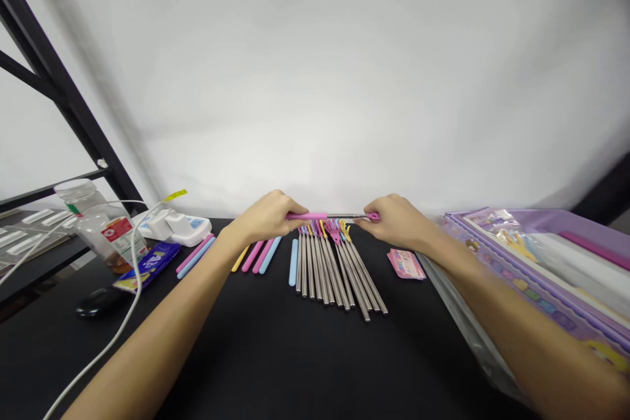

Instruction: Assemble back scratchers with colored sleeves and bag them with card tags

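Observation:
Level above the black table, a telescopic back scratcher [339, 216] spans the gap between both hands. My left hand [270, 215] is closed around its pink grip. At the other end my right hand [396, 220] pinches it near the pink claw head, which the fingers partly cover. Below lies a row of steel rods [329, 275] with pink, yellow, purple and blue claw heads at their far ends. Left of the rods are loose grip sleeves: a blue one [294, 262] close by, several pink, yellow and blue ones [253, 256] beyond it, and a further pair [195, 256].
A pink card stack [406, 264] lies right of the rods, beside a purple bin [536, 213] of bagged items. At left are a power strip [191, 230], a plastic bottle [105, 230], a blue packet [153, 262], a black mouse [101, 302] and a white cable [115, 335].

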Tool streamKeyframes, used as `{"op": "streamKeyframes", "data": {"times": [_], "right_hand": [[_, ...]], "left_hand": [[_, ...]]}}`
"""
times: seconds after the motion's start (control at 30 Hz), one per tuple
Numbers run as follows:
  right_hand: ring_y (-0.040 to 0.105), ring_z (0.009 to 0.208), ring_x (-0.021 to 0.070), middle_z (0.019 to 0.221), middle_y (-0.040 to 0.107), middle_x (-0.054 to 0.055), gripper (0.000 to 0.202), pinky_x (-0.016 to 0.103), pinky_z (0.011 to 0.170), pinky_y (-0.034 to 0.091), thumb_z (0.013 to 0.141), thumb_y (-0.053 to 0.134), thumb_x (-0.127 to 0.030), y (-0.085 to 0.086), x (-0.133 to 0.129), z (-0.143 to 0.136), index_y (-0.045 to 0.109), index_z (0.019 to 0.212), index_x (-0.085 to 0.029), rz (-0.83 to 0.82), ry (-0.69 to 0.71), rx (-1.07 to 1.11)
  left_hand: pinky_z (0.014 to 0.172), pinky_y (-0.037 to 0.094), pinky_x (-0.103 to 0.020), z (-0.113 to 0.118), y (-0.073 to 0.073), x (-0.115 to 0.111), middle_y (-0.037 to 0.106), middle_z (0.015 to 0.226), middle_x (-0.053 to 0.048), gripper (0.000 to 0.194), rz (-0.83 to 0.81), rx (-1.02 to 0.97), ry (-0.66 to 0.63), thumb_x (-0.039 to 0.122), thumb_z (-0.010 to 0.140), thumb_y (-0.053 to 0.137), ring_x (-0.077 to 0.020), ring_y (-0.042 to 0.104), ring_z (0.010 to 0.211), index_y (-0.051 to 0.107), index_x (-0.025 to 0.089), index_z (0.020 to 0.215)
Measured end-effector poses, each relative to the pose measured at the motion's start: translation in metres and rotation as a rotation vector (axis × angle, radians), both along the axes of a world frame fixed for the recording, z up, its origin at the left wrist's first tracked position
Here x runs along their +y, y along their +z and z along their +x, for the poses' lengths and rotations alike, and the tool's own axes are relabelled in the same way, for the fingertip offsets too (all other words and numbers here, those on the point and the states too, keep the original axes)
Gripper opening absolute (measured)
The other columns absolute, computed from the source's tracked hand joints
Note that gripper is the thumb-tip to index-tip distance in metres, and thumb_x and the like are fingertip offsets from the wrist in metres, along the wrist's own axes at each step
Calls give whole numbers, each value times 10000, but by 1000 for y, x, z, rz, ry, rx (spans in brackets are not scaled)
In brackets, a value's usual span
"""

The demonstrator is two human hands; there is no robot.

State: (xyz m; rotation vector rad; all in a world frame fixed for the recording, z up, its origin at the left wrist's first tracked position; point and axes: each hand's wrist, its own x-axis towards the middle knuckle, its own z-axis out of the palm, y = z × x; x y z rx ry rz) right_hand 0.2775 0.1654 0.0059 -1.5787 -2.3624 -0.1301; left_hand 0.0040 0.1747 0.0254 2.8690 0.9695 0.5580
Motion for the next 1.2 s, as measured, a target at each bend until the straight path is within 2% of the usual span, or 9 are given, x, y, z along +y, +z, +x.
{"op": "streamKeyframes", "data": {"times": [0.23,0.47,0.6,0.67,0.73,0.83,0.93,1.07,1.2], "right_hand": [[254,493,125,465,293,-39,426,304,517,180,776,556,-416,5,-5,-5,311,488,-220,-34,-5,64],[239,498,102,502,214,-61,477,292,486,169,744,607,-464,15,-10,-6,273,512,-215,-213,18,191],[222,503,98,508,209,-64,433,282,485,164,754,596,-385,12,-13,-14,282,512,-209,-241,91,222],[231,496,100,492,236,-60,420,283,488,166,781,570,-384,11,-13,-13,305,507,-207,-220,98,190],[261,481,104,474,276,-50,434,286,494,174,819,532,-425,12,-10,-6,332,504,-205,-185,84,145],[303,469,118,460,324,-29,457,296,509,190,855,485,-459,13,-4,11,343,499,-208,-107,3,49],[384,510,149,505,436,9,420,305,536,210,845,503,-462,14,0,21,398,524,-212,-19,-70,-120],[538,698,203,725,633,69,270,297,585,260,810,573,-435,14,-7,4,534,676,-204,63,37,-175],[488,580,152,669,621,22,217,284,539,247,839,538,-394,12,-18,-20,550,715,-216,38,38,-10]], "left_hand": [[527,243,-273,9,-6,0,404,486,29,343,146,44,41,301,915,505,-101,271,461,574,180,601],[542,261,-275,27,-3,-11,523,534,-3,359,249,126,58,328,946,491,-108,389,481,618,169,650],[551,286,-266,40,-4,-20,624,643,-14,289,225,119,-26,343,977,463,-122,479,533,694,185,905],[553,290,-262,38,-2,-20,624,649,-7,287,200,116,-59,353,987,451,-120,477,533,690,194,973],[550,290,-258,31,3,-18,581,603,6,322,162,113,-59,370,995,436,-111,441,506,686,189,902],[545,288,-253,16,12,-12,528,560,17,347,135,110,6,364,990,444,-103,405,489,662,181,792],[561,305,-257,12,14,-9,579,602,1,323,156,123,55,334,983,457,-111,453,522,660,176,787],[608,347,-274,26,7,-12,687,744,-41,288,222,123,65,340,981,457,-153,575,635,696,184,943],[616,371,-274,30,4,-13,719,811,-49,293,205,134,70,318,985,443,-165,615,667,691,196,1083]]}}
